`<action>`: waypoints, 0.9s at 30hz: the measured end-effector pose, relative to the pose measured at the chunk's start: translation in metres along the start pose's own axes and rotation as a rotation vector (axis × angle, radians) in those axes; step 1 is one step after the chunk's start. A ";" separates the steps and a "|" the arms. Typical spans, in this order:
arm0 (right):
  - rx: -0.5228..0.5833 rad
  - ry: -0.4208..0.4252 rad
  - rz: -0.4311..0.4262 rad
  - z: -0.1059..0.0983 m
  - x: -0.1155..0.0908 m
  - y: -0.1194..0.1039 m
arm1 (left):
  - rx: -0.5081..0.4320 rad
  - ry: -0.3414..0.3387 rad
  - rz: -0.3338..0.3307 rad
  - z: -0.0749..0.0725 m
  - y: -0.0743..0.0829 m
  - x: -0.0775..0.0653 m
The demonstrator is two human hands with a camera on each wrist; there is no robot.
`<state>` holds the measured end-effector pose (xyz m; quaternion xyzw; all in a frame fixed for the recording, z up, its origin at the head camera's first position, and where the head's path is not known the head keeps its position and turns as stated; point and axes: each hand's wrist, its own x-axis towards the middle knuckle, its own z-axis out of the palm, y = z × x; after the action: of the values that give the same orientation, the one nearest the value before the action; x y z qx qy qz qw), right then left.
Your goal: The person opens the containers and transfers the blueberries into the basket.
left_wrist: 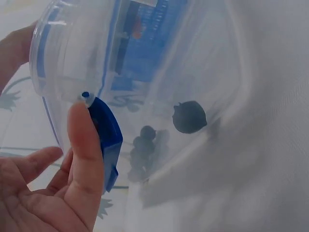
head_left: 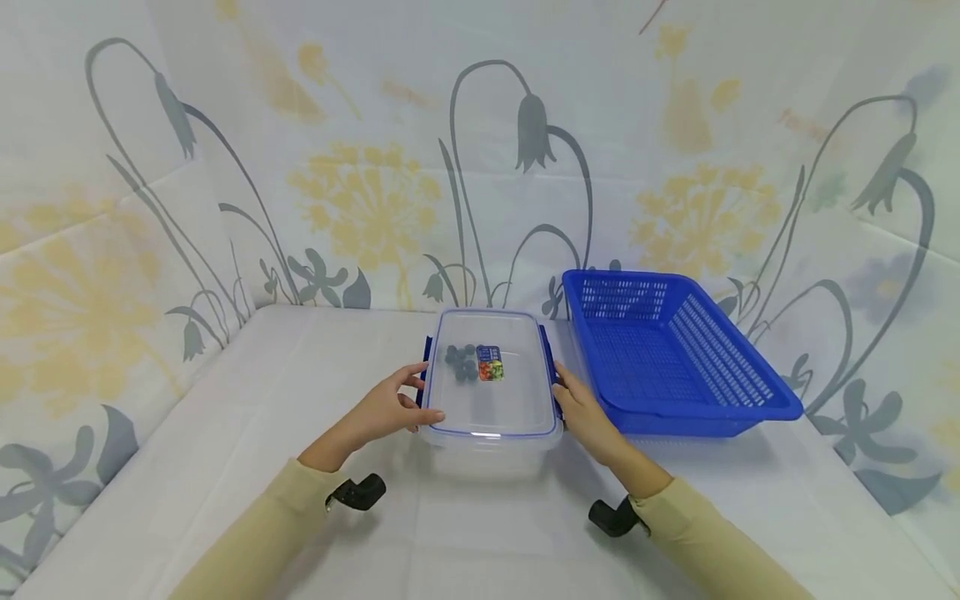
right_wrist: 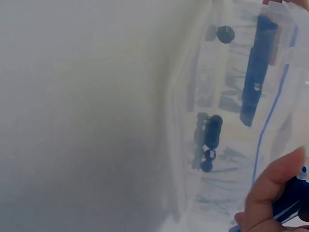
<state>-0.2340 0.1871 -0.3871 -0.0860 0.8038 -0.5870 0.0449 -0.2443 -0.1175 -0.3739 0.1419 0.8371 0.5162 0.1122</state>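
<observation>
A clear lidded food container (head_left: pixel 487 454) stands at the middle of the table, its blue-edged lid (head_left: pixel 517 400) on top. My left hand (head_left: pixel 382 412) holds its left side, thumb on the near lid corner and fingers at the left blue latch (left_wrist: pixel 107 140), which is swung outward. On the other side my right hand (head_left: pixel 588 417) grips the right latch (right_wrist: pixel 289 198); its farther fingers are partly hidden. Several small dark round things (head_left: pixel 461 364), kind unclear, show through the lid. A larger dark round one (left_wrist: pixel 189 117) appears through the wall in the left wrist view.
A blue perforated plastic basket (head_left: pixel 633 358) stands close to the container's right side. A sticker (head_left: pixel 491 364) with a picture of vegetables is on the lid. Black wrist devices (head_left: pixel 360 492) hang below both sleeves. A flower-printed cloth (head_left: pixel 375 125) backs the white table (head_left: pixel 465 542).
</observation>
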 end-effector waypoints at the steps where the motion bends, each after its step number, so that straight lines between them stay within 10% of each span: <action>1: 0.014 -0.010 0.005 0.001 0.001 0.001 | -0.017 -0.005 -0.003 0.000 0.000 0.000; 27: 0.162 -0.015 0.014 0.002 0.001 0.003 | -0.129 -0.020 -0.044 0.001 -0.001 0.002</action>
<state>-0.2347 0.1859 -0.3904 -0.0806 0.7538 -0.6493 0.0618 -0.2454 -0.1163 -0.3755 0.1211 0.8038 0.5651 0.1409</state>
